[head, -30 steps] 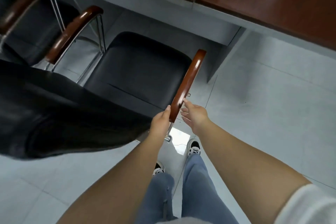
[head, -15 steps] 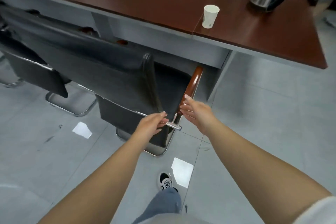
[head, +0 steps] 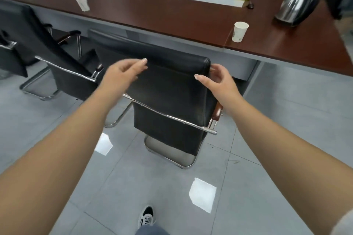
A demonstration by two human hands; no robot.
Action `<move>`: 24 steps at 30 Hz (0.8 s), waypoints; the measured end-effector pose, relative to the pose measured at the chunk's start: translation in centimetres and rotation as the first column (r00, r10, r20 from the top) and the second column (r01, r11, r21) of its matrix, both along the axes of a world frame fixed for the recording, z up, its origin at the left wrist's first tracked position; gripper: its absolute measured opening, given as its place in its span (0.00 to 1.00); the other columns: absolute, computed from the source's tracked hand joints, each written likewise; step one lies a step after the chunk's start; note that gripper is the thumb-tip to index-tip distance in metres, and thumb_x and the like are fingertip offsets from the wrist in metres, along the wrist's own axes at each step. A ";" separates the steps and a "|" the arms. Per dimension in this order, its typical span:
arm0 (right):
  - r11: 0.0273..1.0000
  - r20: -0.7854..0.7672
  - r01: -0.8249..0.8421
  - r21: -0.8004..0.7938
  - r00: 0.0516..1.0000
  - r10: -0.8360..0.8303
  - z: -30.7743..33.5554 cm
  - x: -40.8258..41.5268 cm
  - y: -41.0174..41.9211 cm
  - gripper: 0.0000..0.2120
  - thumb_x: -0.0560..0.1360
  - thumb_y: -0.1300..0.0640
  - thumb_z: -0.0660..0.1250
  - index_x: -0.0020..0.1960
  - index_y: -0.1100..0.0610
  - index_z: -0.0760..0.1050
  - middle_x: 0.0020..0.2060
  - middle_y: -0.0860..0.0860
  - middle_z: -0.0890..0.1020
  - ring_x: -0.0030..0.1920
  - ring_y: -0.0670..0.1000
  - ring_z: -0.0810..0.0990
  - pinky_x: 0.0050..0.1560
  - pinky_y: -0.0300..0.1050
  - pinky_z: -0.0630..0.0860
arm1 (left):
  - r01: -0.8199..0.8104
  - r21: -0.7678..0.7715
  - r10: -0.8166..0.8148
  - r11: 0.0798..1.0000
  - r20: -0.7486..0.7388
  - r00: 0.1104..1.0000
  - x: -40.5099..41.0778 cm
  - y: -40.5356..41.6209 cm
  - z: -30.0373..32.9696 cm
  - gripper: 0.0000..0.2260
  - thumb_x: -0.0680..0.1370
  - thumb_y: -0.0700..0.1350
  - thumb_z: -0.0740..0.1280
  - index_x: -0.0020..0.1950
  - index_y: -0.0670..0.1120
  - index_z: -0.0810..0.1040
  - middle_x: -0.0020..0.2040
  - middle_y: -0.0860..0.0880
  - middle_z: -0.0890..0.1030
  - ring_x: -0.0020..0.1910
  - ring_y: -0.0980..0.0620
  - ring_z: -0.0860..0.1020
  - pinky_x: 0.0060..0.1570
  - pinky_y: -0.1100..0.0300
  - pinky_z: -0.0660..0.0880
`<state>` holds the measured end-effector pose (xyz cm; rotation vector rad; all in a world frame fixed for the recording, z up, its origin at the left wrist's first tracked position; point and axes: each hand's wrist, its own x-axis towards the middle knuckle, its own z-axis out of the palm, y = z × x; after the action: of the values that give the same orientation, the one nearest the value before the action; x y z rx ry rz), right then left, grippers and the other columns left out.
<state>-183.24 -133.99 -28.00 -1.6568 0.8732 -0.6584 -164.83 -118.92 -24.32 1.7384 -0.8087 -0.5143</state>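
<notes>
Over glossy tiles (head: 152, 187), left hand (head: 122, 73) and right hand (head: 215, 80) flank the padded chair (head: 172, 86).

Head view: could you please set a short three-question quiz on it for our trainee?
1. True or false: the paper cup nearest the kettle lies on its side.
2. Which part of the black chair are the left hand and right hand at? A) the seat B) the top of the backrest C) the metal base
3. How many shoes show on the floor?
Key: 1 false, it stands upright on the table. 2 B. 3 one shoe.
</notes>
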 end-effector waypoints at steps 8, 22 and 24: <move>0.979 -0.039 0.191 0.067 0.981 -0.189 -1.4 4.9 -0.9 0.24 0.69 0.46 0.72 0.62 0.51 0.70 0.57 0.46 0.77 0.60 0.49 0.75 0.58 0.41 0.70 | 0.230 0.312 -0.373 0.922 0.550 0.748 10.9 -2.4 1.7 0.27 0.71 0.58 0.67 0.68 0.50 0.70 0.69 0.51 0.70 0.73 0.52 0.59 0.71 0.56 0.55; 0.896 0.108 0.424 0.128 0.893 -0.438 -2.5 6.9 3.4 0.10 0.69 0.53 0.74 0.45 0.47 0.74 0.44 0.43 0.80 0.49 0.45 0.78 0.56 0.41 0.73 | 0.129 0.674 -0.643 0.728 0.606 0.468 16.7 -6.3 0.9 0.40 0.61 0.73 0.53 0.67 0.52 0.71 0.67 0.48 0.73 0.69 0.45 0.65 0.71 0.43 0.46; 0.893 0.117 0.432 0.126 0.887 -0.446 -2.8 6.8 3.7 0.11 0.69 0.52 0.74 0.47 0.47 0.74 0.46 0.43 0.80 0.51 0.46 0.78 0.57 0.41 0.73 | 0.126 0.669 -0.654 0.732 0.640 0.403 16.8 -6.4 1.0 0.41 0.61 0.73 0.53 0.66 0.52 0.71 0.65 0.48 0.74 0.67 0.45 0.68 0.70 0.45 0.53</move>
<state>-176.42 -130.26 -30.76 -1.3108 1.1710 -1.0161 -147.98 -125.32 -23.36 2.3377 -2.0497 -0.1281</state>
